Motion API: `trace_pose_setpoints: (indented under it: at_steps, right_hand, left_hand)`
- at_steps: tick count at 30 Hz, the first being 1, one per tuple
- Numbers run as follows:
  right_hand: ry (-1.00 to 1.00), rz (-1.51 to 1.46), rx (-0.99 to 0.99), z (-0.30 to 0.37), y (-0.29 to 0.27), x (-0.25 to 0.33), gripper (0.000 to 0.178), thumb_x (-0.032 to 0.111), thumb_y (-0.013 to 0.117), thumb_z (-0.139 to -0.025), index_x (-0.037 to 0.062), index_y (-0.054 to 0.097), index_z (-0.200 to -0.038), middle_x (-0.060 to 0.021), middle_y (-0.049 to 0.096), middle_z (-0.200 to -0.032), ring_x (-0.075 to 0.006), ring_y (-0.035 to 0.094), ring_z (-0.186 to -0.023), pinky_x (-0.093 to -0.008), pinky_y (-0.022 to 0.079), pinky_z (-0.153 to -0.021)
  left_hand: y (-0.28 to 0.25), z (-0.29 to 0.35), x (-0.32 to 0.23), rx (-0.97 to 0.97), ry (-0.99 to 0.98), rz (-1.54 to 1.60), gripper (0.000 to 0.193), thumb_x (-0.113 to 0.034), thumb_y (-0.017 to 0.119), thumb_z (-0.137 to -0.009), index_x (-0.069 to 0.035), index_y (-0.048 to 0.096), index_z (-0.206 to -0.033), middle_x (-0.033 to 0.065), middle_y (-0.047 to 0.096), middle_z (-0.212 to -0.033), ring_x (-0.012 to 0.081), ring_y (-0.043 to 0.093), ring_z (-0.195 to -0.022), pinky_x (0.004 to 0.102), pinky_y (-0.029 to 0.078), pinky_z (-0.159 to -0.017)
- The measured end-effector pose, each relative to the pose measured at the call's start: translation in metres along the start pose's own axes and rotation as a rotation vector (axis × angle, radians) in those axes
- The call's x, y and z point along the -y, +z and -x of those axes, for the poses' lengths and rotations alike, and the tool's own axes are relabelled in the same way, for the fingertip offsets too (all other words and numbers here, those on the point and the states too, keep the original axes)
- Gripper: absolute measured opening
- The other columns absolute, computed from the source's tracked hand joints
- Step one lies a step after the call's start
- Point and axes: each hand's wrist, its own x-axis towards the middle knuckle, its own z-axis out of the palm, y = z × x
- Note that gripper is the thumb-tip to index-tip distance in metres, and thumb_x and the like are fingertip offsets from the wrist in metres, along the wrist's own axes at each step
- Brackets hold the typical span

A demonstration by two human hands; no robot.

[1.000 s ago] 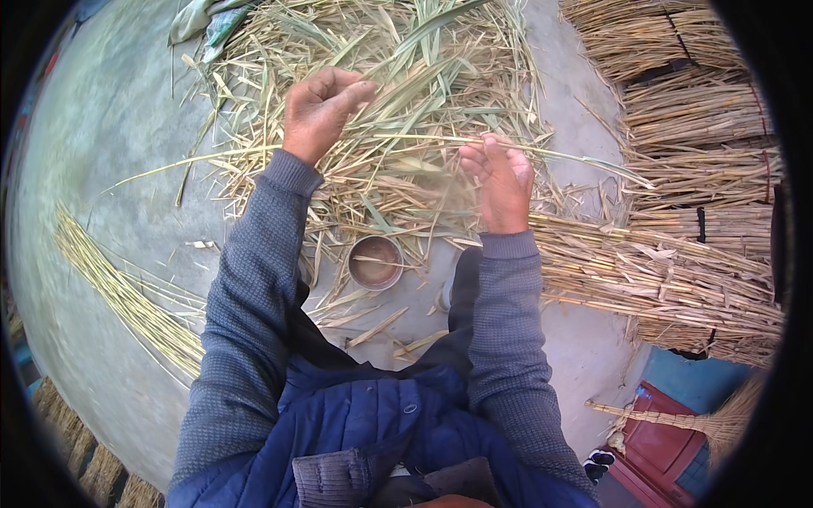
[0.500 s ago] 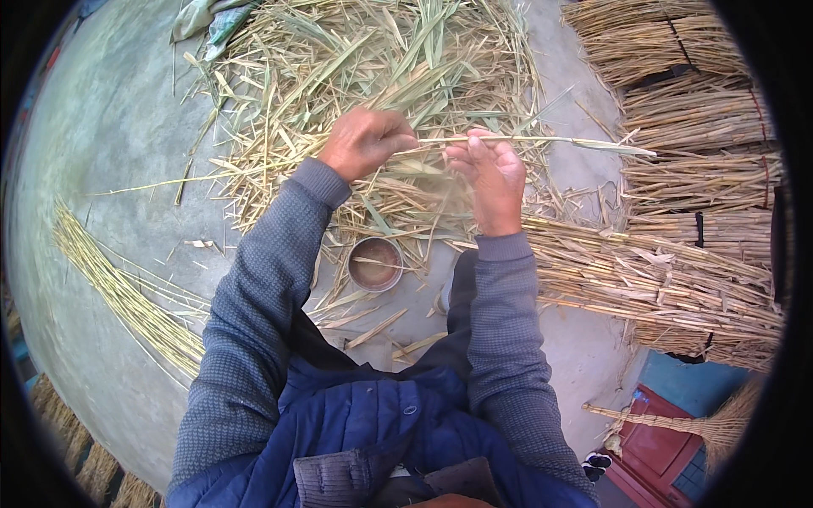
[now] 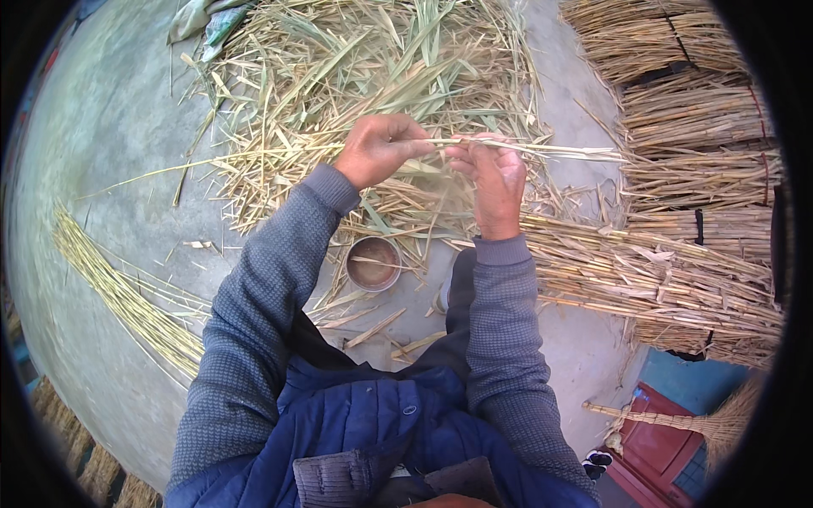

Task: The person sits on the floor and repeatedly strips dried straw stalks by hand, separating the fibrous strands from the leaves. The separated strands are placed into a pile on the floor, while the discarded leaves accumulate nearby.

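A long, thin reed stalk [image 3: 273, 154] runs crosswise between my hands, its slender tip reaching far to the left over the floor. My left hand [image 3: 378, 150] is closed round it, knuckles up. Close by on the right, my right hand [image 3: 491, 173] pinches the same stalk between thumb and fingers, palm partly turned up. Pale leaf sheath [image 3: 580, 153] sticks out past the right hand in loose strips. Under both hands lies a broad heap of dry and greenish leaf peelings [image 3: 339, 76].
A round metal bowl [image 3: 373, 263] stands on the concrete floor between my legs. Thin yellow stalks [image 3: 127, 292] lie bundled at left. Thicker reeds [image 3: 644, 267] spread at right, beside tied bundles [image 3: 694, 127]. A broom [image 3: 720, 423] is at lower right, over a dark red panel [image 3: 648, 440].
My left hand has slid right along the stalk, closer to the right hand. The stalk's right end has split into looser, paler strips and no longer reaches as far right.
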Motion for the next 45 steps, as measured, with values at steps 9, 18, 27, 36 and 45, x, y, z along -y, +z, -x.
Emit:
trace_pose_setpoints:
  at_steps: [9, 18, 27, 36, 45]
  right_hand:
    - [0.017, -0.045, -0.079, -0.002, -0.019, -0.001, 0.013, 0.005, 0.057, -0.097, -0.0023, 0.052, -0.108, -0.0209, 0.070, -0.097, -0.0216, 0.073, -0.081, -0.0269, 0.061, -0.069]
    - [-0.019, -0.112, -0.028, -0.001, 0.002, -0.009, 0.025, 0.014, 0.066, -0.098, -0.0035, 0.052, -0.110, -0.0176, 0.070, -0.095, -0.0209, 0.073, -0.078, -0.0269, 0.061, -0.068]
    - [-0.049, -0.192, 0.022, -0.011, -0.023, 0.011, 0.024, 0.011, 0.065, -0.098, -0.0029, 0.057, -0.115, -0.0150, 0.071, -0.104, -0.0197, 0.072, -0.093, -0.0270, 0.061, -0.079]
    - [-0.022, -0.204, 0.017, -0.009, -0.019, 0.001, 0.023, 0.010, 0.064, -0.098, -0.0046, 0.054, -0.112, -0.0180, 0.070, -0.100, -0.0254, 0.074, -0.091, -0.0304, 0.063, -0.076]
    - [0.000, -0.144, -0.045, -0.003, -0.010, -0.004, 0.022, 0.010, 0.064, -0.098, -0.0052, 0.053, -0.110, -0.0182, 0.070, -0.096, -0.0232, 0.074, -0.083, -0.0285, 0.062, -0.071]
  left_hand:
    - [-0.074, -0.015, 0.004, -0.354, -0.059, 0.291, 0.016, -0.016, 0.076, -0.091, -0.002, 0.068, -0.094, 0.0043, 0.073, -0.081, 0.0064, 0.065, -0.072, 0.0228, 0.054, -0.069]
    - [-0.017, -0.003, -0.009, -0.103, 0.471, -0.452, 0.025, -0.030, 0.076, -0.086, -0.007, 0.073, -0.094, 0.0088, 0.073, -0.087, 0.0247, 0.066, -0.082, 0.0375, 0.049, -0.073]
    - [-0.058, 0.001, -0.007, 0.081, 0.054, -0.208, 0.023, -0.022, 0.077, -0.090, -0.001, 0.069, -0.084, -0.0016, 0.065, -0.070, 0.0049, 0.056, -0.061, 0.0231, 0.044, -0.054]
    - [-0.059, 0.006, -0.020, 0.185, 0.017, -0.125, 0.027, -0.025, 0.081, -0.087, -0.001, 0.069, -0.092, -0.0002, 0.067, -0.072, 0.0069, 0.059, -0.064, 0.0243, 0.046, -0.057]
    - [0.006, 0.000, -0.008, -0.307, 0.514, -0.439, 0.010, -0.018, 0.079, -0.080, -0.009, 0.074, -0.082, 0.0066, 0.071, -0.074, 0.0233, 0.064, -0.067, 0.0357, 0.044, -0.067]
